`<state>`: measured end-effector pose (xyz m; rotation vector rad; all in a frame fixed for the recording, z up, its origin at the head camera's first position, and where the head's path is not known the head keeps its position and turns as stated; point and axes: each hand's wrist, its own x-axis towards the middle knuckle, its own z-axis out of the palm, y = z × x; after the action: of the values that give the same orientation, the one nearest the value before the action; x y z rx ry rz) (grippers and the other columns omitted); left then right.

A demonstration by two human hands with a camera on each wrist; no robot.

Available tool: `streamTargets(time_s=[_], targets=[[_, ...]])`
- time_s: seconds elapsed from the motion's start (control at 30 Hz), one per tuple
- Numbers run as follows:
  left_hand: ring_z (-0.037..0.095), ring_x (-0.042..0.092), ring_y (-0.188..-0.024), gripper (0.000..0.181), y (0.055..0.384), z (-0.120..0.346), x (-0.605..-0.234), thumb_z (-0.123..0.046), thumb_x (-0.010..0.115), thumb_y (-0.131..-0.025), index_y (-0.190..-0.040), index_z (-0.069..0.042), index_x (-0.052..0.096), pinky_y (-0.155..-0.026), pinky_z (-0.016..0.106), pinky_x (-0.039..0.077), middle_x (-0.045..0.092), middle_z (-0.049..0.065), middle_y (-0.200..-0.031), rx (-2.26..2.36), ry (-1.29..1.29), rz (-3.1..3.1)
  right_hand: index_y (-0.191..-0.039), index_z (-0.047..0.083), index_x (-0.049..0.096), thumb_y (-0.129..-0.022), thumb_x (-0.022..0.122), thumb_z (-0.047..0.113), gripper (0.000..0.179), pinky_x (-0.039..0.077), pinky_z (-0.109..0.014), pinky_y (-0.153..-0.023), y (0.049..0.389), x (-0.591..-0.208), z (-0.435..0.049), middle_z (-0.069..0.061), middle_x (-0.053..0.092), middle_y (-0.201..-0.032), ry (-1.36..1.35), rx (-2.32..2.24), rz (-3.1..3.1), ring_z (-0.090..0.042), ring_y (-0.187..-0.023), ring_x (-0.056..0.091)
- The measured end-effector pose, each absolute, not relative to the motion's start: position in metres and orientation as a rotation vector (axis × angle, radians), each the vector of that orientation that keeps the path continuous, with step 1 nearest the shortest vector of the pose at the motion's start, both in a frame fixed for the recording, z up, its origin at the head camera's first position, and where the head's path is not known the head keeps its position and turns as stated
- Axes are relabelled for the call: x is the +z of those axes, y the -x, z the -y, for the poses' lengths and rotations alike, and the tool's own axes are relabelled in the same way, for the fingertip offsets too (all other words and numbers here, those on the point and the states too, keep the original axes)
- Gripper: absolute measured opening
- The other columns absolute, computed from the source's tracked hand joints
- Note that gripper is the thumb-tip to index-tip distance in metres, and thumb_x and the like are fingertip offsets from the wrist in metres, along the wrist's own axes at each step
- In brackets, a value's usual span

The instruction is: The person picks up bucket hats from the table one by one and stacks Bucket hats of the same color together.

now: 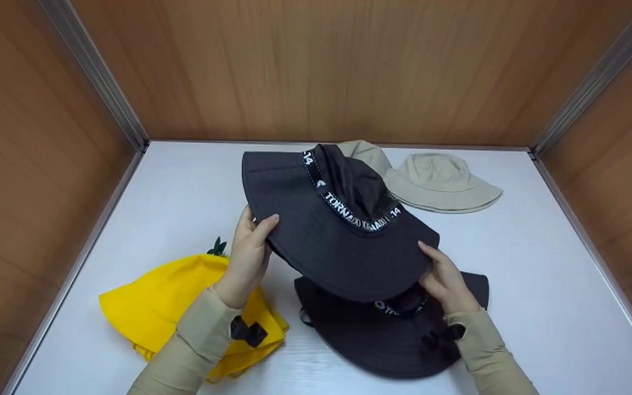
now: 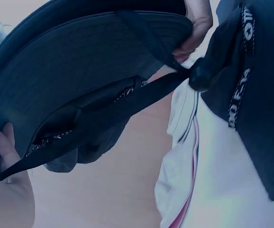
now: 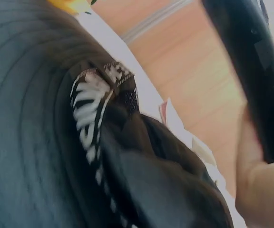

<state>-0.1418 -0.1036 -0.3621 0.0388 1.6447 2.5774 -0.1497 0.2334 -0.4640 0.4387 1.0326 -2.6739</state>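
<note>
A black wide-brimmed bucket hat [image 1: 338,252] with a white-lettered band is held up, tilted, over the table. My left hand [image 1: 249,255] pinches its brim at the left, thumb on top. The brim's right end is gripped by my right hand [image 1: 447,280]. In the left wrist view the underside of the brim [image 2: 65,61] shows, with a dark strap [image 2: 146,97] and a round toggle [image 2: 201,74]. Beneath the held hat lies a second black hat [image 1: 393,351], partly covered by it. The right wrist view shows the lettered band [image 3: 90,107] close up, blurred.
A yellow hat [image 1: 162,296] with a green leaf-like tip [image 1: 217,247] lies at the left, partly behind my left forearm. Beige bucket hats [image 1: 442,181] sit at the back right. Wooden panels [image 1: 316,71] enclose the white table [image 1: 184,192] at the back and sides.
</note>
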Motion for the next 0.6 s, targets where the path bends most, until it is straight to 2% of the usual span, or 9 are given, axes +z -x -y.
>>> streamTargets(time_s=[0.17, 0.3, 0.4, 0.5, 0.6], targets=[[0.011, 0.062, -0.098, 0.054, 0.14, 0.104, -0.372, -0.008, 0.044, -0.098, -0.147, -0.009, 0.022, -0.089, 0.024, 0.05, 0.057, 0.007, -0.124, 2.517, -0.029, -1.653, -0.13, 0.018, 0.031, -0.101, 0.036, 0.004, 0.033, 0.049, -0.023, -0.091, 0.15, -0.466, -0.238, 0.001, 0.063, -0.108, -0.447, -2.699, -1.062, -0.009, -0.099, 0.063], [0.012, 0.058, -0.108, 0.058, 0.141, 0.109, -0.381, -0.01, 0.046, -0.098, -0.148, -0.008, 0.017, -0.093, 0.024, 0.048, 0.046, 0.014, -0.139, 2.478, -0.035, -1.669, -0.132, 0.02, 0.031, -0.1, 0.038, 0.005, 0.035, 0.049, -0.023, -0.089, 0.148, -0.464, -0.24, 0.002, 0.063, -0.107, -0.454, -2.713, -1.058, -0.009, -0.098, 0.064], [0.013, 0.053, -0.116, 0.063, 0.14, 0.113, -0.387, -0.013, 0.047, -0.098, -0.15, -0.008, 0.012, -0.098, 0.023, 0.045, 0.037, 0.014, -0.146, 2.448, -0.031, -1.706, -0.13, 0.021, 0.032, -0.099, 0.041, 0.005, 0.036, 0.051, -0.025, -0.086, 0.144, -0.461, -0.241, 0.001, 0.064, -0.106, -0.406, -2.746, -1.006, -0.011, -0.097, 0.065], [0.019, 0.049, -0.123, 0.063, 0.139, 0.118, -0.393, -0.015, 0.046, -0.098, -0.15, -0.009, 0.011, -0.103, 0.03, 0.042, 0.033, 0.013, -0.149, 2.423, -0.017, -1.739, -0.129, 0.022, 0.033, -0.099, 0.041, 0.004, 0.036, 0.053, -0.028, -0.084, 0.14, -0.456, -0.243, -0.002, 0.064, -0.108, -0.258, -2.791, -0.92, -0.014, -0.098, 0.065], [0.027, 0.042, -0.131, 0.064, 0.141, 0.124, -0.397, -0.018, 0.048, -0.098, -0.148, -0.01, 0.01, -0.109, 0.04, 0.035, 0.029, 0.015, -0.151, 2.37, 0.033, -1.804, -0.126, 0.02, 0.04, -0.099, 0.038, 0.002, 0.032, 0.053, -0.031, -0.085, 0.137, -0.45, -0.244, -0.005, 0.064, -0.11, -0.059, -2.819, -0.824, -0.018, -0.1, 0.065]])
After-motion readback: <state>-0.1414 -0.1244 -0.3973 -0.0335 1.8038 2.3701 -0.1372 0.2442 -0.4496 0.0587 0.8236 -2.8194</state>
